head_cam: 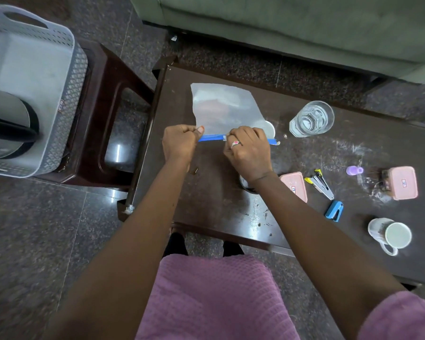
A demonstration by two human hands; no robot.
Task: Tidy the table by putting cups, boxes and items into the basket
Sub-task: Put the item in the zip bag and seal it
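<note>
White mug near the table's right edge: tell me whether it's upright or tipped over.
Tipped over. The white mug lies on its side on the table, open mouth facing the camera, handle against the tabletop.

The table (206, 204) is dark, glossy wood-look, scuffed and smeared with pale scratches. The zip bag (221, 106) is thin frosted plastic, slightly crinkled, with a smooth blue plastic seal strip. The tumbler (312, 119) is clear, shiny glass. The basket (66, 69) is matt grey perforated plastic. Two pink boxes (402, 182) look like smooth matt plastic. The mug (390, 235) appears glazed ceramic. The person's garment (214, 298) is purple waffle-textured cloth. The floor (35, 229) is polished speckled stone.
</note>
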